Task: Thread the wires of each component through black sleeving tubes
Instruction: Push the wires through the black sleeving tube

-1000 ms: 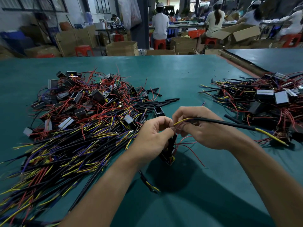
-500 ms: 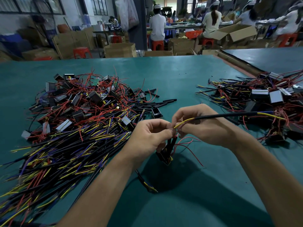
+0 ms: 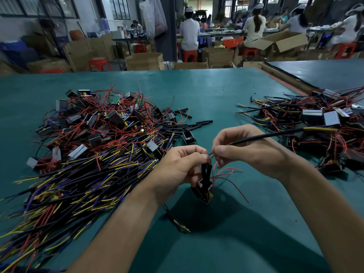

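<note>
My left hand (image 3: 181, 164) pinches thin wires of a small black component (image 3: 203, 191) that hangs below it, just above the green table (image 3: 197, 91). Red wires (image 3: 226, 174) trail from the component to the right. My right hand (image 3: 248, 150) pinches the near end of a long black sleeving tube (image 3: 266, 136), fingertips almost touching those of the left. The tube slants up to the right, and yellow wire (image 3: 319, 129) sticks out of its far end. A short blue wire tip (image 3: 210, 154) shows between the two hands.
A big heap of components with sleeved wires (image 3: 88, 154) covers the table's left. Loose short black tubes (image 3: 189, 125) lie behind my hands. A second heap of components (image 3: 315, 125) sits at the right. Seated people, cardboard boxes and red stools stand beyond the far edge.
The long tube's far end has swung upward, and the yellow wire at its near end has slid out of sight into the tube. Both hands stay together.
</note>
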A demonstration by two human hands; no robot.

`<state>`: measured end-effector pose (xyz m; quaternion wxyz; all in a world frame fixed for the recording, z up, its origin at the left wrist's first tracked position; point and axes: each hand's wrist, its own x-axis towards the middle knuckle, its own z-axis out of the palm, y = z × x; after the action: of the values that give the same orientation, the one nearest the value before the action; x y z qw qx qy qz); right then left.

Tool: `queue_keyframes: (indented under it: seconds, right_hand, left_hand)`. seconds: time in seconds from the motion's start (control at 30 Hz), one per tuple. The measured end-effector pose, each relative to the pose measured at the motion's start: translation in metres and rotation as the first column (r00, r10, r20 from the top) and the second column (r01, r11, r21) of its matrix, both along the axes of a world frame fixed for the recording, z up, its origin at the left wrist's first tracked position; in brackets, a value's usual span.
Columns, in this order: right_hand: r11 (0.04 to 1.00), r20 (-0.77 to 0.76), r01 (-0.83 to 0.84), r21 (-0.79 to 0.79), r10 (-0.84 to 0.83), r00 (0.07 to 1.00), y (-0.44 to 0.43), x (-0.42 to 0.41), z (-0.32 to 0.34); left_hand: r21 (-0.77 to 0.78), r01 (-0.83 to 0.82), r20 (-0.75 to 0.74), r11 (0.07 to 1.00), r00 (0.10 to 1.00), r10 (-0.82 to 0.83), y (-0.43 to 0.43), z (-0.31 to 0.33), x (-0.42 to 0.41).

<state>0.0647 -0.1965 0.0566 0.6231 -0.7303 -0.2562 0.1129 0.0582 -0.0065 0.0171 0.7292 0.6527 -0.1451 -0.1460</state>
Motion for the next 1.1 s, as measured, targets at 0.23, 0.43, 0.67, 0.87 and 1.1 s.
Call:
queue_keyframes:
  seconds: [0.23,0.43,0.67,0.87,1.1]
  right_hand:
    - [0.999,-0.004,0.036,-0.002,-0.036,0.999,0.002,-0.002,0.001]
    - [0.995,-0.002,0.095,-0.001,-0.095,0.995,0.005,0.000,-0.001]
    - [0.991,-0.041,0.122,0.045,-0.121,0.992,0.010,0.001,-0.003]
    - [0.991,-0.069,0.133,0.025,-0.131,0.989,0.010,-0.001,0.000]
    - [0.977,0.070,0.208,-0.054,-0.204,0.977,0.006,0.002,0.000]
  left_hand:
    - [-0.031,0.068,-0.033,0.997,0.997,-0.069,0.004,0.000,-0.001]
    - [-0.022,0.027,-0.024,0.999,0.999,-0.027,0.001,0.002,-0.001]
    - [-0.001,0.029,0.029,1.000,0.999,-0.029,0.001,0.002,-0.002]
    - [0.041,-0.018,0.078,0.999,0.997,0.014,-0.002,0.001,-0.002]
    - [0.080,-0.094,0.122,0.992,0.989,0.083,-0.007,-0.003,-0.003]
